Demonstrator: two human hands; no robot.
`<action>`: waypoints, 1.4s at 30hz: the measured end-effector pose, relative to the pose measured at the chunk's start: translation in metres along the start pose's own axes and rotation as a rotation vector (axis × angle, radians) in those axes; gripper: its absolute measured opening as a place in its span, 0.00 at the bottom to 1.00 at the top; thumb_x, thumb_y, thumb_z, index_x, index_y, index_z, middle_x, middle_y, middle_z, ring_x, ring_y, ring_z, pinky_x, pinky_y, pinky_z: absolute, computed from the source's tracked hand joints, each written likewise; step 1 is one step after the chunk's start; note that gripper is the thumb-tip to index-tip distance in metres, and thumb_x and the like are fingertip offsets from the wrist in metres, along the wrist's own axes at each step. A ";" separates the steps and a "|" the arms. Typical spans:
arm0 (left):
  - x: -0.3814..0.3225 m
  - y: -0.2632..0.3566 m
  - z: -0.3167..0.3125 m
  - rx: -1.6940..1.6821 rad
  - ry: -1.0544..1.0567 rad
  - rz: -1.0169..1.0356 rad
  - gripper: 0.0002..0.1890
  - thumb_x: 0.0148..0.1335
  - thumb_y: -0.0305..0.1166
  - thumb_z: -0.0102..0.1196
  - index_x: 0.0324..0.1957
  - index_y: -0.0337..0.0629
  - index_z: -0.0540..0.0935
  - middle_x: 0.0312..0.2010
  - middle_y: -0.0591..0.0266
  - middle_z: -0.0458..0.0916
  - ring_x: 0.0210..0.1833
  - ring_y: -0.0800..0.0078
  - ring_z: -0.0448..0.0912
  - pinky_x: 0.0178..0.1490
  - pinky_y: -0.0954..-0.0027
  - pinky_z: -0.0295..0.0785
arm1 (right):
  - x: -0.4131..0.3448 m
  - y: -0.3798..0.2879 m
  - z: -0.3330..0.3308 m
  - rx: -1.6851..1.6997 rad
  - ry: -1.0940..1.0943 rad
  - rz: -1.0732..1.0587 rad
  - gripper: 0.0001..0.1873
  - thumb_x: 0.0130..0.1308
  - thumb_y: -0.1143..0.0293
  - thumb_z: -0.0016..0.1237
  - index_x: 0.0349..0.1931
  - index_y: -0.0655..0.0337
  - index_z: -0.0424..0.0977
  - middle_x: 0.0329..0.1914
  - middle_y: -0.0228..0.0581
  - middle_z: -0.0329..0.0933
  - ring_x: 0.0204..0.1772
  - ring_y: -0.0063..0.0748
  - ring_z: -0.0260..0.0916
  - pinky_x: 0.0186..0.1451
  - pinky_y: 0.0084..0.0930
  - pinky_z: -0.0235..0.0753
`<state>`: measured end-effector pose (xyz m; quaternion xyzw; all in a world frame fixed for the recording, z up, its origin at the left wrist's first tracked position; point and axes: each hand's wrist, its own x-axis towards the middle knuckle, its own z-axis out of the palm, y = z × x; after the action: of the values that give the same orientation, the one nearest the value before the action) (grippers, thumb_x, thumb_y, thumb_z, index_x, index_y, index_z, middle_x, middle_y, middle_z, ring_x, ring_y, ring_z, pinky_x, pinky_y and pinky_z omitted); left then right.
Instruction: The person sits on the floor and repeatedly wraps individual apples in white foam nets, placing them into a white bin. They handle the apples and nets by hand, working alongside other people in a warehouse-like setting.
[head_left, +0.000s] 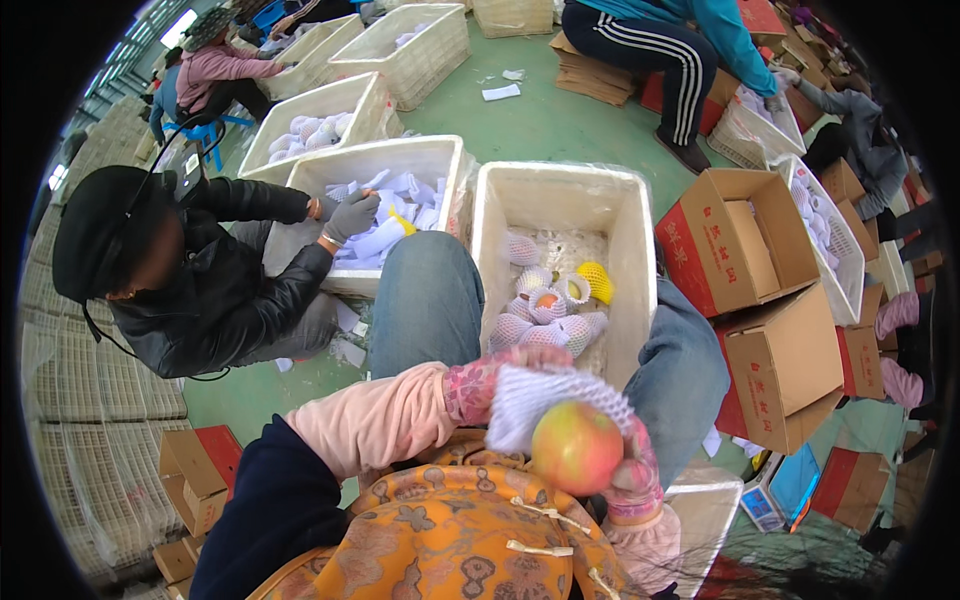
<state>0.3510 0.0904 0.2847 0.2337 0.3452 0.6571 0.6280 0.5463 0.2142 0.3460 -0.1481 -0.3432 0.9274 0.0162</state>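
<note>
A red and yellow apple (577, 448) is held at my lap by my right hand (634, 472), which wears a pink patterned glove. My left hand (517, 367), gloved the same way and partly blurred, grips a white foam net sleeve (532, 405). The sleeve's open end lies against the apple's upper side. Between my knees stands a white plastic crate (487, 232). Inside it lie several apples in white foam nets (544, 304), along with a yellow foam net (595, 282).
To the left a person in black (225, 277) handles foam sleeves in a white crate (375, 281). Open cardboard boxes (780, 367) stack at my right, near a digital scale (765, 502). Other people sit further off beside crates. Stacked crates (105, 382) line the far left.
</note>
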 end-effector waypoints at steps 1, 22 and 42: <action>0.000 0.009 -0.001 0.181 0.100 0.124 0.13 0.57 0.31 0.65 0.40 0.39 0.76 0.39 0.60 0.79 0.42 0.73 0.79 0.43 0.65 0.76 | 0.007 0.004 -0.004 -0.062 0.061 -0.050 0.57 0.42 0.49 0.74 0.68 0.73 0.60 0.65 0.46 0.70 0.66 0.37 0.70 0.68 0.35 0.69; -0.051 0.066 -0.401 1.806 1.082 -0.828 0.21 0.63 0.39 0.58 0.56 0.42 0.79 0.53 0.50 0.82 0.60 0.52 0.78 0.67 0.57 0.68 | 0.158 0.091 -0.099 -1.357 0.411 -0.064 0.40 0.54 0.69 0.65 0.68 0.63 0.63 0.68 0.56 0.65 0.71 0.55 0.62 0.72 0.41 0.64; -0.085 0.069 -0.038 0.331 0.472 0.296 0.12 0.71 0.30 0.53 0.53 0.36 0.77 0.43 0.66 0.80 0.46 0.81 0.76 0.52 0.74 0.71 | 0.156 0.029 0.059 -1.132 0.196 -0.414 0.17 0.60 0.76 0.60 0.50 0.64 0.77 0.42 0.41 0.77 0.43 0.31 0.77 0.45 0.28 0.76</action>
<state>0.2852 0.0020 0.3224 0.2215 0.5456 0.7125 0.3817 0.3826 0.1752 0.3289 -0.1487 -0.8014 0.5605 0.1464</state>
